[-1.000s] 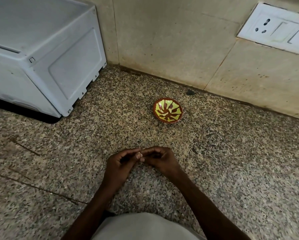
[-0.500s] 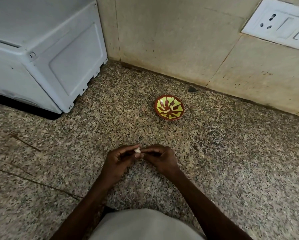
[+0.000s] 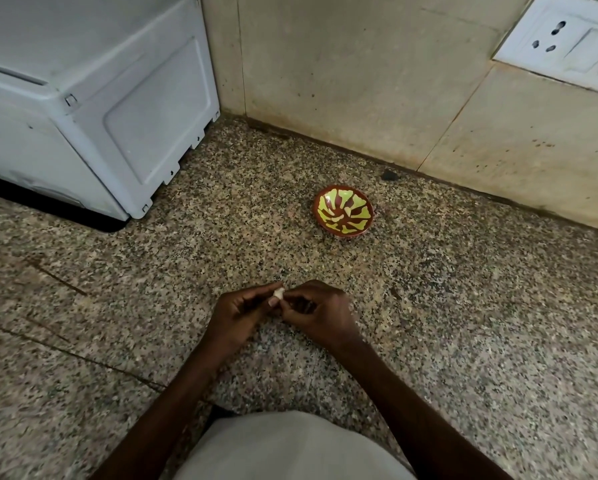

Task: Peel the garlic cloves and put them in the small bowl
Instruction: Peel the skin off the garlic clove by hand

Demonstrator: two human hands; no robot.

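Both hands meet over the counter (image 3: pixel 463 306) near its front edge. Left hand (image 3: pixel 236 315) and right hand (image 3: pixel 316 311) pinch one clove (image 3: pixel 278 292) between fingertips, mid-peel. Bowl (image 3: pixel 343 211) sits well apart, toward the back wall, seemingly no cloves inside. Risk: small slick clove pops out of the pinch, rolls off.

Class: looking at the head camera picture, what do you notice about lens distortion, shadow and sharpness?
Head view: wide-angle bending bows the wall edge; a dark shadow sits under the white appliance; the small bowl is sharp; the garlic clove is tiny, its detail unclear.
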